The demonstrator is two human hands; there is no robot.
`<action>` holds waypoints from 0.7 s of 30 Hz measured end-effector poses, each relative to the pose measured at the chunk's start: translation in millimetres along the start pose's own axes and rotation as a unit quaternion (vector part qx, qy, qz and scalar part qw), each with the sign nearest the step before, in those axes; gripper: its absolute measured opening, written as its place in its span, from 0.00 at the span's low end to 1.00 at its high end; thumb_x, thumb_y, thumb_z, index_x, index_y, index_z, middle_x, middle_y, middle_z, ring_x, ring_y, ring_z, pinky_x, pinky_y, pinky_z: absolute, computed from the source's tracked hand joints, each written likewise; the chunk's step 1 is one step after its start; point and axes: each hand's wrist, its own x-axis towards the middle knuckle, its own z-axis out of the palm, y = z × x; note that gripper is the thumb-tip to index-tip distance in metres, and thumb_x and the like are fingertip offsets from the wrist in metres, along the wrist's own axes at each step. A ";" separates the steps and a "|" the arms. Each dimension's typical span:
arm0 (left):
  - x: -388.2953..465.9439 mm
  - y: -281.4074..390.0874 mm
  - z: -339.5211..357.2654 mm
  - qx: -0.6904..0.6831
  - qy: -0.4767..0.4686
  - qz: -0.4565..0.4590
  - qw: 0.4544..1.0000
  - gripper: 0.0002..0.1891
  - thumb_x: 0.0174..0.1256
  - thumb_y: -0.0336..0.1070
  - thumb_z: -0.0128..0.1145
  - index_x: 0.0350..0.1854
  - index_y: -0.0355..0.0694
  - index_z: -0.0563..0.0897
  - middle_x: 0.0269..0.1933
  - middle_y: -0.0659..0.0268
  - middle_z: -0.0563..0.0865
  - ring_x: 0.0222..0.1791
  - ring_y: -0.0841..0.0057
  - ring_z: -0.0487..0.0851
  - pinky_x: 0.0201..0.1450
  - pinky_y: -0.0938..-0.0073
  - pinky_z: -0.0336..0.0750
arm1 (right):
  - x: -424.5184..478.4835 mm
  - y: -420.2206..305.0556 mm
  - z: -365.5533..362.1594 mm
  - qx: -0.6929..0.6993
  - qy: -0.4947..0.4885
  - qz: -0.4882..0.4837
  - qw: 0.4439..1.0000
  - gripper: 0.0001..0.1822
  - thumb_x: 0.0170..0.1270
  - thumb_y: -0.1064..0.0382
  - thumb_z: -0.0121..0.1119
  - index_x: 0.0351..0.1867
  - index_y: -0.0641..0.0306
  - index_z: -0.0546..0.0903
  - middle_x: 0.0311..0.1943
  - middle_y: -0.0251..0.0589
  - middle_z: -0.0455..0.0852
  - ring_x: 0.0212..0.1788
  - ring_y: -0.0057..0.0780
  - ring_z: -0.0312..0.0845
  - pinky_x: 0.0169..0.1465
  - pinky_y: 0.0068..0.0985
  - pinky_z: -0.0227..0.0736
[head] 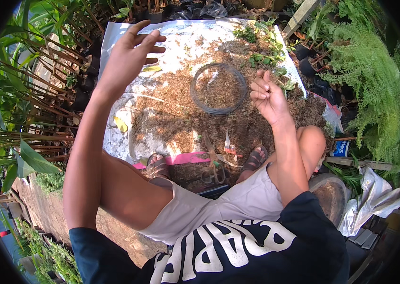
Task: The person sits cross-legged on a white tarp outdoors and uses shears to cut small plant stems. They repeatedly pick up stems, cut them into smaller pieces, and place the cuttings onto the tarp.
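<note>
My left hand (132, 53) is raised over the far left of a white sheet (114, 37), its fingers apart and nothing seen in it. Over the sheet's right side my right hand (270, 96) has its fingers curled in; whether something thin is pinched there cannot be made out. Just left of it, a coil of thin grey wire (217, 110) lies on loose brown soil-like material (164, 94). Cut leafy stems (265, 58) rest beyond the right hand. Between my sandalled feet are a pair of scissors (212, 158) and a small tube with a pointed white tip (227, 142).
Potted long-stemmed plants (61, 67) crowd the left edge. Feathery green foliage (374, 71) fills the right, near a blue-and-white container (341, 148). A round tub (329, 197) and crumpled white plastic sacking (377, 198) stand at my right side. A pink strip (189, 158) borders the near edge.
</note>
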 end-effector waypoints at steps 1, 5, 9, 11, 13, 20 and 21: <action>-3.4 -0.3 22.2 0.100 -0.012 0.039 0.994 0.31 0.70 0.39 0.53 0.66 0.26 0.58 0.48 0.46 0.83 0.44 0.62 0.85 0.47 0.66 0.79 | -1.7 1.1 6.4 -0.002 0.009 -0.011 1.000 0.14 0.71 0.54 0.50 0.43 0.65 0.72 0.19 0.26 0.63 0.20 0.12 0.57 0.27 0.13 0.60; -27.2 18.2 104.0 0.139 -0.007 0.164 0.977 0.36 0.61 0.27 0.58 0.67 0.26 0.51 0.46 0.40 0.82 0.42 0.48 0.84 0.45 0.58 0.78 | -13.1 -2.7 13.2 0.004 0.075 -0.037 0.996 0.15 0.71 0.53 0.50 0.44 0.65 0.71 0.19 0.26 0.63 0.20 0.13 0.55 0.25 0.12 0.57; -43.6 14.2 133.9 0.029 -0.076 0.264 0.961 0.29 0.64 0.29 0.58 0.64 0.35 0.60 0.50 0.48 0.83 0.51 0.58 0.83 0.53 0.63 0.78 | -23.3 5.9 17.4 -0.057 0.132 0.020 0.989 0.13 0.74 0.55 0.46 0.42 0.64 0.72 0.20 0.26 0.63 0.19 0.13 0.52 0.22 0.13 0.53; -41.2 17.3 136.1 -0.009 -0.119 0.264 0.957 0.25 0.66 0.31 0.57 0.64 0.38 0.66 0.59 0.52 0.78 0.60 0.63 0.77 0.58 0.64 0.75 | -24.8 18.9 25.2 -0.163 0.145 0.065 0.974 0.13 0.76 0.56 0.43 0.41 0.64 0.71 0.20 0.26 0.63 0.19 0.13 0.51 0.22 0.14 0.51; -33.2 28.2 130.7 0.017 -0.155 0.262 0.952 0.24 0.66 0.32 0.57 0.64 0.39 0.69 0.62 0.55 0.76 0.62 0.66 0.75 0.60 0.63 0.74 | -24.4 39.0 26.7 -0.187 0.177 0.111 0.960 0.13 0.77 0.57 0.40 0.40 0.65 0.72 0.20 0.26 0.63 0.19 0.13 0.50 0.22 0.14 0.50; 26.3 2.5 124.1 0.370 -0.141 0.112 0.911 0.25 0.62 0.40 0.56 0.57 0.29 0.73 0.39 0.40 0.84 0.43 0.52 0.84 0.48 0.60 0.77 | -33.1 128.5 12.6 0.145 0.375 0.144 0.904 0.09 0.73 0.65 0.42 0.39 0.69 0.71 0.24 0.32 0.68 0.21 0.20 0.55 0.26 0.20 0.59; 39.0 -16.3 118.0 0.442 -0.179 0.045 0.878 0.25 0.63 0.42 0.56 0.60 0.32 0.73 0.44 0.44 0.83 0.47 0.53 0.82 0.51 0.61 0.76 | -34.4 130.0 13.1 0.144 0.338 0.165 0.915 0.09 0.73 0.66 0.42 0.40 0.70 0.72 0.25 0.33 0.70 0.22 0.21 0.59 0.29 0.22 0.63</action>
